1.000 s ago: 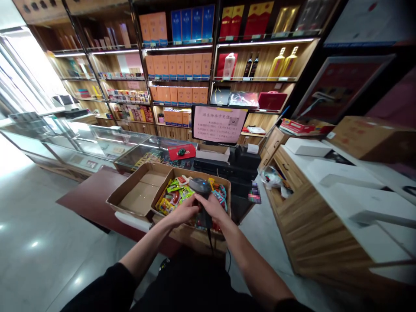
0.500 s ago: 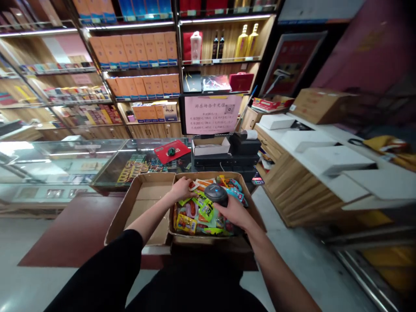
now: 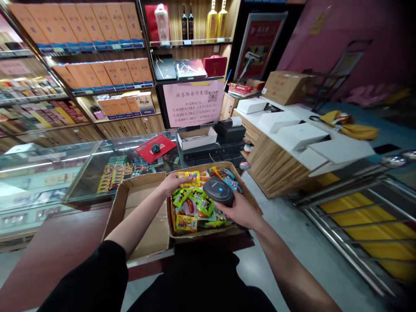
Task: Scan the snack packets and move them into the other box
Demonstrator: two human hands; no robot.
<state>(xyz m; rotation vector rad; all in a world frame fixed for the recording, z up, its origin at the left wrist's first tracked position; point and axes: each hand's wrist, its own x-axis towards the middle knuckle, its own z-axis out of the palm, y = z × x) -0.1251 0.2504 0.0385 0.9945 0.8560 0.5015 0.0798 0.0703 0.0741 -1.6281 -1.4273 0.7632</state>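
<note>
My right hand [image 3: 242,210] is wrapped round a dark grey handheld scanner [image 3: 218,190], which shows a small blue light and hangs over the right part of a cardboard box [image 3: 255,201]. Between the fingers of my left hand [image 3: 172,183] is a yellow snack packet [image 3: 191,178], near the box's back left corner. Below both hands lie colourful packets, among them green ones [image 3: 196,197] and another yellow one [image 3: 186,223] at the front. The box's left compartment [image 3: 146,197] shows bare cardboard under my left forearm.
Behind the box stand a cash register [image 3: 229,132] and an open white box [image 3: 197,139]. A glass display counter [image 3: 81,173] extends left, with a red sheet [image 3: 156,148] on top. White boxes [image 3: 299,134] line the right counter. Metal railings [image 3: 341,242] are at right.
The view has turned to the right. A yellow packet is now plainly visible in my left hand; my right hand still holds the scanner over the packets.
</note>
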